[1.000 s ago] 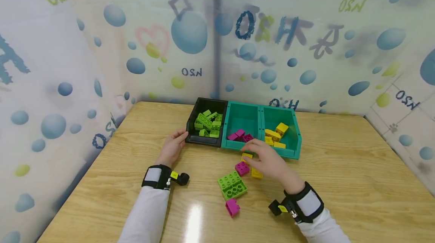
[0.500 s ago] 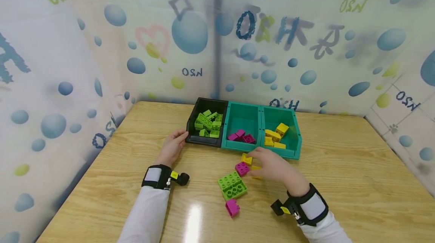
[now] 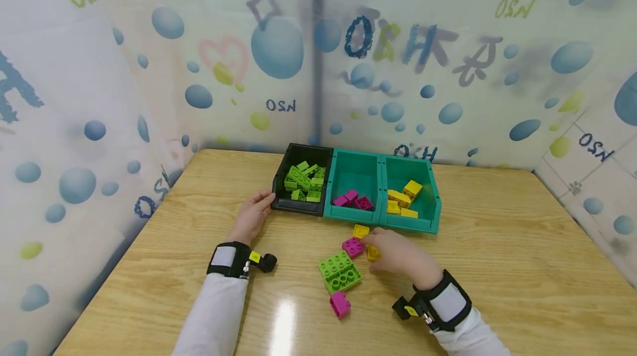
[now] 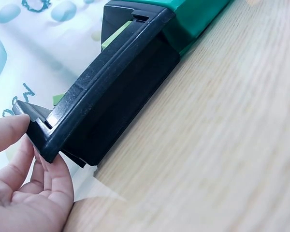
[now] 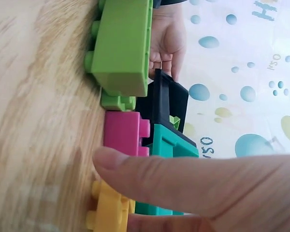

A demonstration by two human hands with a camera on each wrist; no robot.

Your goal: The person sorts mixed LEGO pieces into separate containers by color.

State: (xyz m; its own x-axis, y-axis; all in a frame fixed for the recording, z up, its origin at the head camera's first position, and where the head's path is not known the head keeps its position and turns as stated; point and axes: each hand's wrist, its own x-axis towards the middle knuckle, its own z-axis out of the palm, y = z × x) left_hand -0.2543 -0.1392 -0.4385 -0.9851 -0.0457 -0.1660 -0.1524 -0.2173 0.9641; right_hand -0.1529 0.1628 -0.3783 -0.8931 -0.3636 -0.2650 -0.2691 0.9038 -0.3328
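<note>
In the head view, my left hand [image 3: 251, 215] grips the near left corner of the black bin [image 4: 121, 96], thumb on top and fingers beneath in the left wrist view. That bin holds several green bricks [image 3: 301, 179]. My right hand [image 3: 400, 254] is low at the table, thumb and index finger around a yellow toy brick [image 5: 111, 208], which they partly hide. The index fingertip is right at a magenta brick [image 3: 353, 247]. Just behind lies another yellow brick [image 3: 361, 231].
Two joined teal bins [image 3: 355, 214] adjoin the black one, with magenta bricks [image 3: 348, 198] in the middle bin and yellow bricks [image 3: 400, 198] in the right one. Nearer me lie two green bricks [image 3: 340, 272] side by side and a magenta brick [image 3: 340, 304]. A patterned curtain [image 3: 224, 124] stands behind.
My right hand has come down and back from the teal bins' front edge to the nearer yellow brick, its thumb and index finger now around it. The left hand stays at the black bin.
</note>
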